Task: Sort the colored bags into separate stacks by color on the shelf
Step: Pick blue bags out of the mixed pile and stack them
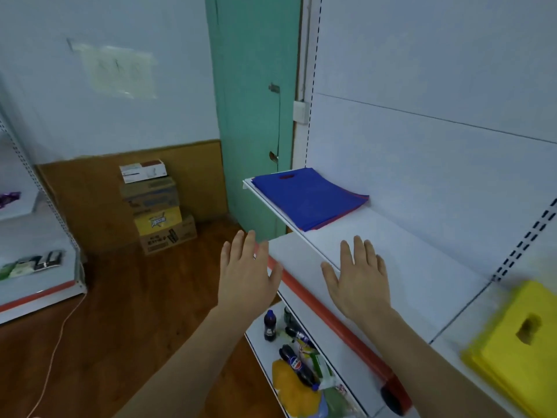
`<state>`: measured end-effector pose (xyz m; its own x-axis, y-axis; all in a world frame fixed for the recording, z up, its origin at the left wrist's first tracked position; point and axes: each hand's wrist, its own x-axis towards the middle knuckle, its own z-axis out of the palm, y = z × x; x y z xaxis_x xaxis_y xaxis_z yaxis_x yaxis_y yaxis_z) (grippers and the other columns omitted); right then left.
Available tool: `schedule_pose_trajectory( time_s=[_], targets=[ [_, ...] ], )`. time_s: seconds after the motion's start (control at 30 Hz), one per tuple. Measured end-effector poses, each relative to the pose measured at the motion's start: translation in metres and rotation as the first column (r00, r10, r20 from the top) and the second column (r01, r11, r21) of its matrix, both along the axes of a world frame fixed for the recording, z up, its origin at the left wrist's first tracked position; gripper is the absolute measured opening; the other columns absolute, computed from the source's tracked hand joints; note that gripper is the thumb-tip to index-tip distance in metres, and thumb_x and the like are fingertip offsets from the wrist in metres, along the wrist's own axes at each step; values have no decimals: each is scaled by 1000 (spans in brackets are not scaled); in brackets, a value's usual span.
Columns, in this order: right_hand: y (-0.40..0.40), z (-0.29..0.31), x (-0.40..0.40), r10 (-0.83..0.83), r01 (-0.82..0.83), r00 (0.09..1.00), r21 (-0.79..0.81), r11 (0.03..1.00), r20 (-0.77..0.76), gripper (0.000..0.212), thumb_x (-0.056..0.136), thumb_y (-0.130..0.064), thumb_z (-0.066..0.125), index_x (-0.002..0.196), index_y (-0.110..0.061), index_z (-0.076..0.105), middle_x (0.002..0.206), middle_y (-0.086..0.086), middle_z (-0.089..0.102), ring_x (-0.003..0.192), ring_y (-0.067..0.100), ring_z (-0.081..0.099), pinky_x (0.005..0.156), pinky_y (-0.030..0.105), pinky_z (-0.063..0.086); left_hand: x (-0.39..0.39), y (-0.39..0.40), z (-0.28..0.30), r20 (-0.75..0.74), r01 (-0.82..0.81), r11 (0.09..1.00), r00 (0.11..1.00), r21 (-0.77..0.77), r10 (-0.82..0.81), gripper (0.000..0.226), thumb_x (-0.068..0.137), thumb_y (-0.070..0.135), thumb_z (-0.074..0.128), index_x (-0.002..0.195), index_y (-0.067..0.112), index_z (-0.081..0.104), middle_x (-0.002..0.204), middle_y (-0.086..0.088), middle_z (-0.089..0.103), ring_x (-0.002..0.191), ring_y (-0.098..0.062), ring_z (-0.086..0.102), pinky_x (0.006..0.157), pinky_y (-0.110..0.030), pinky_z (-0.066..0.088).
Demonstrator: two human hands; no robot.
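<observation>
On shelf [407,267]: blue bags [307,197] stacked left, yellow bags [518,348] right.

Both forearms bare, reaching forward and up from the lower edge of view. Left hand [245,274] held flat, palm down, fingers [241,245] straight and slightly spread, holding nothing. Right hand [360,279] likewise flat, palm down, fingers straight, thumb splayed toward the left hand, holding nothing.

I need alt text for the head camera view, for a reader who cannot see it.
Two open, empty hands, left hand and right hand, reach toward a white shelf. A blue bag stack lies at its far end, a yellow bag stack at the near right.
</observation>
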<state>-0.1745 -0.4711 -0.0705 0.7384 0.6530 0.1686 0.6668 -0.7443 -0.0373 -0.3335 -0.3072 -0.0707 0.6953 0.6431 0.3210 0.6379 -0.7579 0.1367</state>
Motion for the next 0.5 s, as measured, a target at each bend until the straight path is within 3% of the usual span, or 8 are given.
schedule_pose_trajectory(
  time_s=[0.27,0.5],
  targets=[
    [115,-10,83,-106,108,994,78,991,-29,82,104,-68,16,167,-16,22,175,15,13,161,35,10,128,53,19,90,123,-5,-29,160,987,987,-16,-161,65,106,62,25,160,26,35,171,-6,28,160,-28,16,130,-50,15],
    [186,-11,146,-189,193,979,56,980,-71,88,101,-72,10,168,-16,17,175,15,9,162,34,5,129,54,16,175,211,8,-93,247,968,964,-52,-251,68,106,63,28,162,25,32,172,-6,26,160,-28,15,131,-49,15]
  ],
)
